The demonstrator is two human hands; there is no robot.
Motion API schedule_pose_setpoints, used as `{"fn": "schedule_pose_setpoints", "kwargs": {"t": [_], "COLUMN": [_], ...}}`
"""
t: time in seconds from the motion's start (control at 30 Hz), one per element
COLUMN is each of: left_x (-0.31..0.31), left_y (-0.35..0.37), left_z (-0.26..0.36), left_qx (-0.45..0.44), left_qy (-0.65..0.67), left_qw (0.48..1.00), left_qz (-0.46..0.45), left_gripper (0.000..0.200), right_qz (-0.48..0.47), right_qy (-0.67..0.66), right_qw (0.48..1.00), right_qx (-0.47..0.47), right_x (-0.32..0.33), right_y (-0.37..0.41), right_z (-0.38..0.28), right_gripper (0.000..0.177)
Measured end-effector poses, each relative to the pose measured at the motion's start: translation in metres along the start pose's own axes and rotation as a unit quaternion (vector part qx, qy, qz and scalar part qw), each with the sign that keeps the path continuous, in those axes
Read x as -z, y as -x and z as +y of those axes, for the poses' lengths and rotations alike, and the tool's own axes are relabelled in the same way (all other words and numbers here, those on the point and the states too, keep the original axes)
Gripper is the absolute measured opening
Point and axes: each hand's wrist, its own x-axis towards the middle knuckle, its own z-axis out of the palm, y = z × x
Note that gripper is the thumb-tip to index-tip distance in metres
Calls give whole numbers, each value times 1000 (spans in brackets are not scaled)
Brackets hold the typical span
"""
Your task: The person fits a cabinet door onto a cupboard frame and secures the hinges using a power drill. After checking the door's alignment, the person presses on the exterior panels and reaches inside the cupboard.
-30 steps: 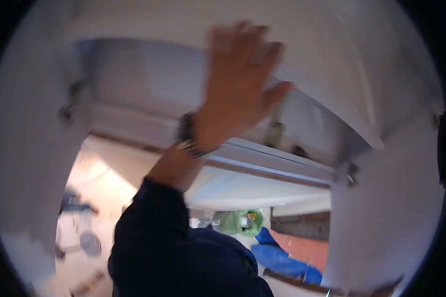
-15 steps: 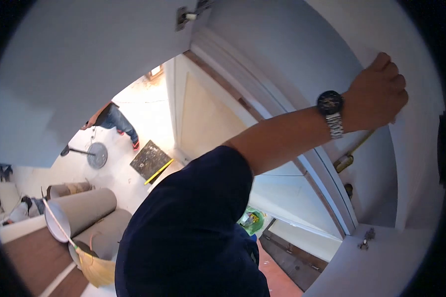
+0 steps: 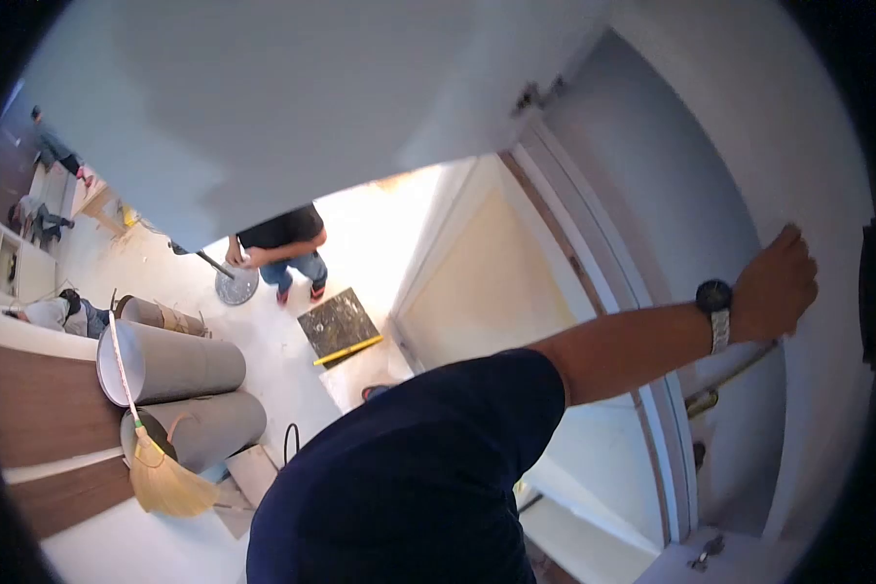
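The left hand [image 3: 774, 284], with a watch [image 3: 713, 295] on its wrist, rests on the white door [image 3: 681, 195], maybe holding its edge. A broom [image 3: 161, 477] leans on grey tubes [image 3: 180, 365].

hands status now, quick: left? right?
Left hand: fingers curled against the white panel; a real grip cannot be told.
Right hand: not in view.

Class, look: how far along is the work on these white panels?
Done: the large white door overhead hangs on its metal hinge. In hand: the left hand rests on the edge of the white upright panel; grip unclear. Left: hard to judge; a small metal fitting below sits untouched.
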Motion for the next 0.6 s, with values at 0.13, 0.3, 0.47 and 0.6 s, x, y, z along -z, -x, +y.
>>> {"fn": "schedule_pose_setpoints", "kwargs": {"t": [0.13, 0.3, 0.47, 0.6], "left_x": [4, 4, -4, -3], "left_y": [-4, -6, -5, -2], "left_z": [-2, 1, 2, 3], "left_qx": [-6, 13, 5, -8], "left_qy": [-7, 32, 31, 1], "left_qw": [1000, 998, 998, 999], "left_qz": [-14, -44, -49, -34], "left_gripper": [40, 42, 44, 46], "right_qz": [19, 36, 44, 46], "right_qy": [7, 19, 20, 19], "right_qw": [1000, 999, 998, 997], "right_qx": [14, 28, 47, 52], "right_x": [-1, -2, -2, -1], "right_y": [20, 40, 47, 49], "right_z": [-8, -22, -29, -32], "right_gripper": [52, 54, 56, 57]}}
